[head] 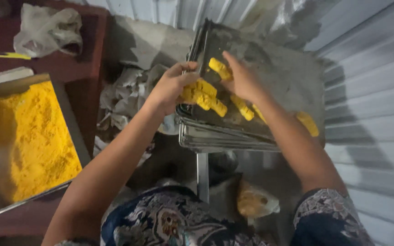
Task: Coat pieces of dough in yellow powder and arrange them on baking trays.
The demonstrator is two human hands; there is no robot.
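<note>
Two bare hands work over a stack of metal trays (233,136) at about one o'clock from frame centre: the left hand (172,86) is closed around a clump of yellow crumb-coated sticks (204,96) at the top tray's near left edge, while the right hand (242,79) pinches one stick (220,68) just above. More sticks (307,123) lie at three o'clock. At nine o'clock, a tray of yellow crumbs (28,136); at eleven o'clock, a crumpled clear plastic bag (46,29)
</note>
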